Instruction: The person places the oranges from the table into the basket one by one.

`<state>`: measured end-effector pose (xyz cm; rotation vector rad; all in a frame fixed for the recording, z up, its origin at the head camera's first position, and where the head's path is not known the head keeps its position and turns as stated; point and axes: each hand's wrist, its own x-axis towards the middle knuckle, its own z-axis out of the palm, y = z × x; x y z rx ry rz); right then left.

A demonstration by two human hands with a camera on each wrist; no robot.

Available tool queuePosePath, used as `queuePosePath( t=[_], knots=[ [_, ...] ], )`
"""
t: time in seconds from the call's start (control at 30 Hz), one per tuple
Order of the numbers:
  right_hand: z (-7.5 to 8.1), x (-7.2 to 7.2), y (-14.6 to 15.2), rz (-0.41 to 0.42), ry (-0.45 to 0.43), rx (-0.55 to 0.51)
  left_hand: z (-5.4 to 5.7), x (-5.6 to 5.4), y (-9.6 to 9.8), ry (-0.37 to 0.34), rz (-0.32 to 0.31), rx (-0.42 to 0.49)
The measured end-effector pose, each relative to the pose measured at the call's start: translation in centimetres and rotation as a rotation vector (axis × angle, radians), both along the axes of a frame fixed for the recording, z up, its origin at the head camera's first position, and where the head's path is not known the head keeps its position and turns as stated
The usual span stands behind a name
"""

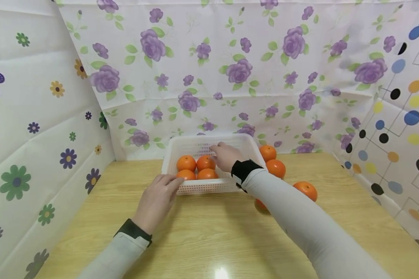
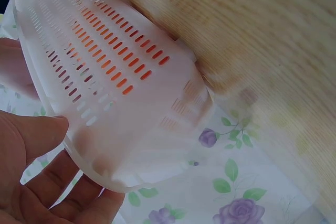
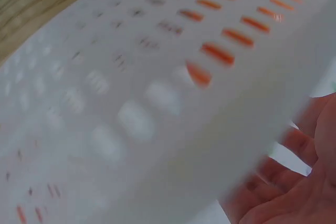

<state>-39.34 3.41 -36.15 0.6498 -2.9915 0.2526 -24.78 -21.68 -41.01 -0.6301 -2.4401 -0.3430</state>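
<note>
A white perforated plastic basket (image 1: 209, 186) stands against the back cloth, with several oranges (image 1: 186, 164) grouped in its left half. My left hand (image 1: 158, 199) grips the rim at the near left corner; in the left wrist view the thumb (image 2: 44, 135) lies outside and the fingers go over the rim. My right hand (image 1: 227, 156) reaches over the basket, its fingertips beside the back right orange (image 1: 206, 162). In the right wrist view the fingers (image 3: 273, 174) look loosely bent with nothing visible in them, partly hidden by the blurred basket wall (image 3: 173, 129).
More oranges (image 1: 276, 168) lie on the wooden table (image 1: 209, 232) to the right of the basket, one partly hidden under my right forearm. Flowered cloth (image 1: 202, 77) hangs behind, with patterned cloths at both sides.
</note>
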Motion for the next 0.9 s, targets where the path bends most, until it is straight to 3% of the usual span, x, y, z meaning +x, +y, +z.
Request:
queuePosePath(
  t=[0.33, 0.53, 0.9],
  knots=[
    [2.5, 2.9, 3.6, 0.039, 0.078, 0.02, -0.2, 0.1, -0.2, 0.0, 0.002, 0.011],
    [2.8, 4.4, 5.4, 0.069, 0.161, 0.018, -0.2, 0.0, -0.2, 0.011, -0.009, 0.012],
    [2.7, 7.7, 8.4, 0.115, 0.22, -0.022, 0.0, -0.1, -0.1, 0.012, -0.015, 0.007]
  ],
)
